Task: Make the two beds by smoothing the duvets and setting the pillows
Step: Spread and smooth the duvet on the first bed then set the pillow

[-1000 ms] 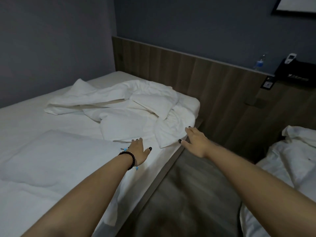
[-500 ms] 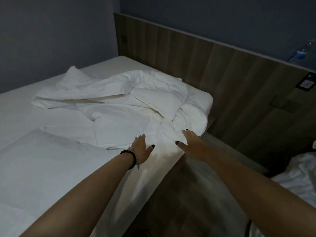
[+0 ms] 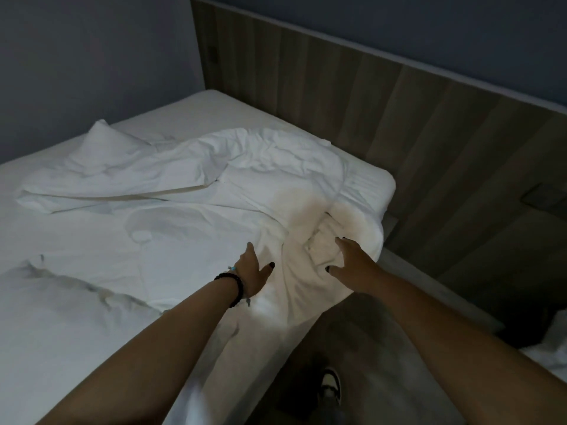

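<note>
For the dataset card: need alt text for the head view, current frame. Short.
A person's two hands reach onto a crumpled white duvet near the bed's edge: the right hand grips a bunched fold, the left hand rests open on the fabric. A wooden headboard runs behind.

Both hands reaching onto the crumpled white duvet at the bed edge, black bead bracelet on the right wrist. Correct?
Not quite: the black bead bracelet is on the left wrist, not the right. The head view shows it just behind the left hand. The rest holds: both the left hand and the right hand are on the crumpled white duvet near the bed edge.
</note>
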Available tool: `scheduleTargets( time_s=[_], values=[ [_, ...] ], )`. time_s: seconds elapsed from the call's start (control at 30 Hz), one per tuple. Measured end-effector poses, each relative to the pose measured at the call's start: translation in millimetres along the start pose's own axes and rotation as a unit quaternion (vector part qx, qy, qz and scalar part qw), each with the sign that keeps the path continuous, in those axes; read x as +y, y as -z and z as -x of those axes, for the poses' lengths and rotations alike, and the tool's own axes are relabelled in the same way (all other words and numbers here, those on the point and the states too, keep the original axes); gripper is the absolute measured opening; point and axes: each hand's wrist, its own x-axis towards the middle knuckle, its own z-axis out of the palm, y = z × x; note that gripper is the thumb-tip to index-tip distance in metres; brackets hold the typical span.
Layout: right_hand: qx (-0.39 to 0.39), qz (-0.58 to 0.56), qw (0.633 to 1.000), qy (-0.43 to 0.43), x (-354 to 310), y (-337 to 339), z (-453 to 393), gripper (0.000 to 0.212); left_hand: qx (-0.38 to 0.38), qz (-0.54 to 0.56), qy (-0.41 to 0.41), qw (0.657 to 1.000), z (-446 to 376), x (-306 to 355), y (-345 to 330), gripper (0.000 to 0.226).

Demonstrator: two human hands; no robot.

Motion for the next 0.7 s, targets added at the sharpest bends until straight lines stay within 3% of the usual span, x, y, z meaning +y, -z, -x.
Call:
scheduleTargets(
  time_s=[0.27, 0.53, 0.6, 0.7],
  values=[
    [-0.008, -0.103, 0.994, -0.031, 60.0, 58.7, -137.4, 0.074, 0.054, 0.009, 0.058, 0.997, -132.9, 55.2, -29.1, 0.084],
    [-0.061, -0.150, 0.985, -0.063, 118.1, 87.3, -253.4, 0.069, 0.079, 0.132, 0.213, 0.965, -266.4, 109.0, -68.8, 0.085],
    [-0.079, -0.173, 0.979, -0.070, 124.6, 85.7, -268.5, 0.069, 0.075, 0.206, 0.244, 0.945, -297.9, 103.6, -83.3, 0.100],
    [-0.100, -0.197, 0.972, -0.079, 132.7, 77.7, -283.5, 0.069, 0.108, 0.313, 0.330, 0.884, -355.2, 61.6, -114.1, 0.146]
  ],
)
